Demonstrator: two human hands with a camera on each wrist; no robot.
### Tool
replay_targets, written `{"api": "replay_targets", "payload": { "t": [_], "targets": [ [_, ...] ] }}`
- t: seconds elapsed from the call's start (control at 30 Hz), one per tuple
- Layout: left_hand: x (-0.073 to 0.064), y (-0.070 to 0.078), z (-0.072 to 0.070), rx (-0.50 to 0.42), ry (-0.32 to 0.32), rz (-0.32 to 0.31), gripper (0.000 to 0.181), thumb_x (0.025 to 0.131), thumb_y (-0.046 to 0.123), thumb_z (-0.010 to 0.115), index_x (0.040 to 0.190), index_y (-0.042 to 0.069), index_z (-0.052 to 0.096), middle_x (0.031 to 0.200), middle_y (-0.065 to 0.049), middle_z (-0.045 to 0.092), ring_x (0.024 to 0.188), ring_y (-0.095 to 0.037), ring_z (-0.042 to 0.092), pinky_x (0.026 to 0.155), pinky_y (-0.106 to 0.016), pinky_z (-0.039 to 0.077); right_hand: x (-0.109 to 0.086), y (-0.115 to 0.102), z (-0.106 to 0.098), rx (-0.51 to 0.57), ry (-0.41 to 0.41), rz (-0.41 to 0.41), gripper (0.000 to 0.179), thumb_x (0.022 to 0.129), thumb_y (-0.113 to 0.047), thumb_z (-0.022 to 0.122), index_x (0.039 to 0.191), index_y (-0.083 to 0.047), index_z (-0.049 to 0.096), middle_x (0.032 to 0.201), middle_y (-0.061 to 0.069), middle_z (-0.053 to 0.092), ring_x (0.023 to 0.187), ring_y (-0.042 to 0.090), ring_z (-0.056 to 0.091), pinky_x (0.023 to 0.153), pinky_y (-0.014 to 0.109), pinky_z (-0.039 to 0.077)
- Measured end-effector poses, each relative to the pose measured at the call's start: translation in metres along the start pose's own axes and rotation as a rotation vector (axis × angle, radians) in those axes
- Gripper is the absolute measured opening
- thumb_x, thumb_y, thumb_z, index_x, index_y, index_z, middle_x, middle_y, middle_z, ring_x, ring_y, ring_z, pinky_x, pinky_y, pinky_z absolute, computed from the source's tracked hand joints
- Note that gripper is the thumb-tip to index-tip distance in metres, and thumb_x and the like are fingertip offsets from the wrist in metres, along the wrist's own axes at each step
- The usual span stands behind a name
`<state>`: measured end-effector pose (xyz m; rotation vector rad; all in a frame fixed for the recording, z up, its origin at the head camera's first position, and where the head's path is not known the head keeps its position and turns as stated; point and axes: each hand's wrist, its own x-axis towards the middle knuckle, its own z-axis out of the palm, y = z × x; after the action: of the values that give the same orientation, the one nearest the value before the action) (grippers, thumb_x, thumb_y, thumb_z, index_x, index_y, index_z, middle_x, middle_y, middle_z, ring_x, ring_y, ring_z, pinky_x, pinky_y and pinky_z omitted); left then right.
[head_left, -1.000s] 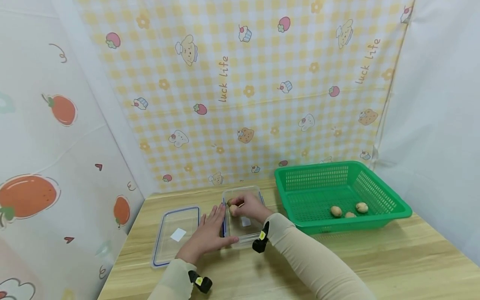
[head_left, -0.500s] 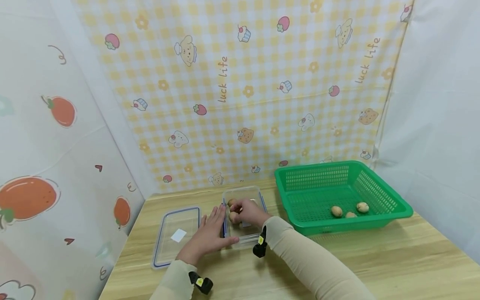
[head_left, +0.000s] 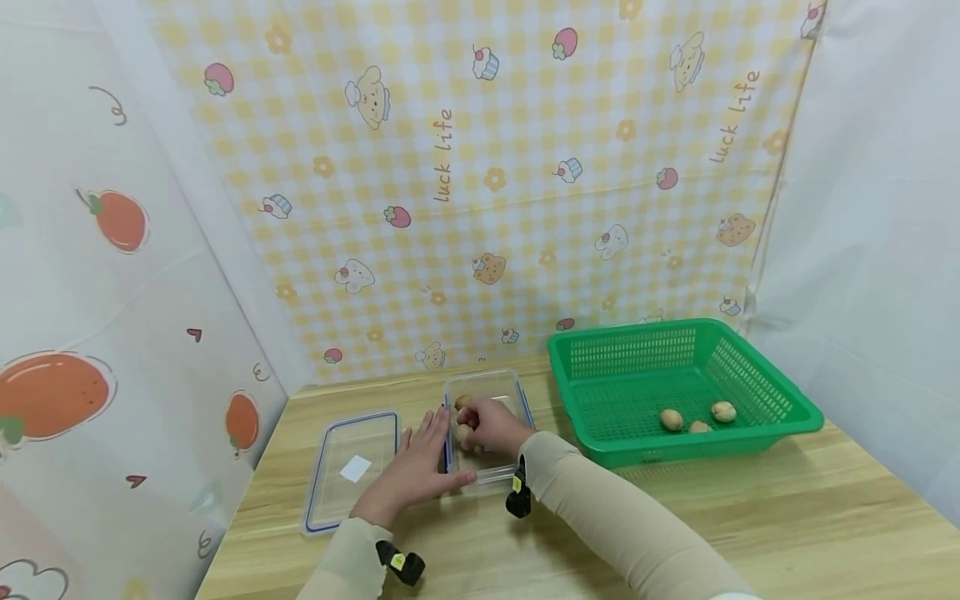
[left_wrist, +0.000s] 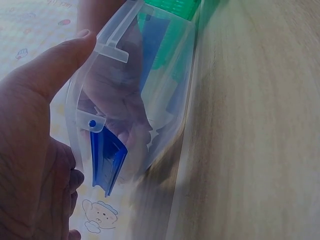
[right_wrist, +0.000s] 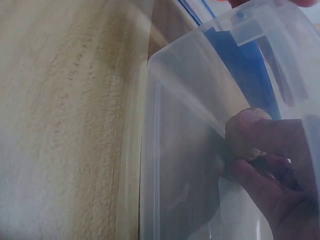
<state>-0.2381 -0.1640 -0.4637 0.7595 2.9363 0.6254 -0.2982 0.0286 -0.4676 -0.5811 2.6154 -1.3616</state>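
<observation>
A clear plastic food container [head_left: 501, 382] with blue side latches stands on the table. My right hand [head_left: 492, 427] reaches down inside it and pinches a walnut [right_wrist: 241, 134] between thumb and fingers, low by the container's left wall. Just behind those fingers, another walnut [head_left: 462, 402] lies in the container, partly covered by the hand. My left hand [head_left: 420, 471] lies along the container's left side with its fingers straight, and its thumb [left_wrist: 75, 52] is right at the near rim. In the left wrist view, a blue latch [left_wrist: 106, 160] hangs down from the rim.
The container's lid [head_left: 318, 492], clear with a blue seal, lies flat to the left. A green plastic basket [head_left: 637, 457] stands to the right with 3 walnuts [head_left: 671, 420] inside. A patterned cloth [head_left: 525, 208] hangs behind the wooden table [head_left: 600, 517].
My right hand has come slightly nearer and lower inside the container with the walnut. The walnut behind it shows more. My left hand has stayed in place.
</observation>
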Motion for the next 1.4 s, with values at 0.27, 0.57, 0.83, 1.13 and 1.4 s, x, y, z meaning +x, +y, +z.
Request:
{"api": "replay_targets", "payload": {
  "t": [0.27, 0.57, 0.83, 1.13, 1.4],
  "targets": [
    [0.0, 0.002, -0.002, -0.01, -0.006, 0.002, 0.114, 0.085, 0.073, 0.061, 0.162, 0.005, 0.012, 0.169, -0.011, 0.011, 0.156, -0.031, 0.006, 0.121, -0.062, 0.006, 0.001, 0.001, -0.001, -0.071, 0.002, 0.006, 0.041, 0.075, 0.0, 0.086, 0.11, -0.009, 0.067, 0.087, 0.001, 0.063, 0.076, 0.013, 0.058, 0.064, 0.028, 0.052],
    [0.0, 0.001, -0.004, -0.016, -0.019, -0.005, 0.115, 0.084, 0.075, 0.061, 0.163, 0.007, 0.012, 0.169, -0.012, 0.011, 0.156, -0.032, 0.004, 0.12, -0.064, 0.004, -0.007, -0.056, -0.046, -0.01, 0.016, 0.093, 0.059, 0.082, -0.005, 0.081, 0.136, -0.01, 0.058, 0.116, 0.015, 0.061, 0.092, 0.023, 0.059, 0.076, 0.038, 0.054],
    [0.001, 0.001, -0.004, -0.02, -0.029, -0.016, 0.117, 0.083, 0.076, 0.062, 0.163, 0.007, 0.012, 0.169, -0.011, 0.01, 0.156, -0.031, 0.003, 0.12, -0.063, 0.002, -0.034, -0.066, -0.132, 0.034, -0.027, -0.122, 0.044, 0.092, -0.021, 0.076, 0.133, -0.013, 0.062, 0.126, 0.008, 0.061, 0.114, 0.025, 0.06, 0.095, 0.041, 0.053],
    [0.0, 0.003, -0.007, -0.009, -0.031, -0.012, 0.115, 0.084, 0.073, 0.063, 0.163, 0.006, 0.011, 0.169, -0.011, 0.009, 0.156, -0.031, 0.004, 0.121, -0.062, 0.004, -0.087, -0.008, -0.209, -0.013, 0.006, -0.21, 0.041, 0.096, -0.013, 0.071, 0.135, -0.01, 0.059, 0.127, 0.014, 0.064, 0.117, 0.031, 0.061, 0.096, 0.047, 0.053],
    [0.0, 0.004, -0.005, -0.018, -0.05, -0.022, 0.116, 0.084, 0.074, 0.063, 0.163, 0.006, 0.009, 0.169, -0.01, 0.007, 0.156, -0.028, 0.0, 0.122, -0.06, 0.003, -0.119, 0.056, -0.234, -0.033, -0.06, -0.134, 0.051, 0.09, -0.01, 0.077, 0.136, -0.003, 0.056, 0.127, 0.017, 0.061, 0.118, 0.042, 0.057, 0.094, 0.046, 0.054]
  ]
}}
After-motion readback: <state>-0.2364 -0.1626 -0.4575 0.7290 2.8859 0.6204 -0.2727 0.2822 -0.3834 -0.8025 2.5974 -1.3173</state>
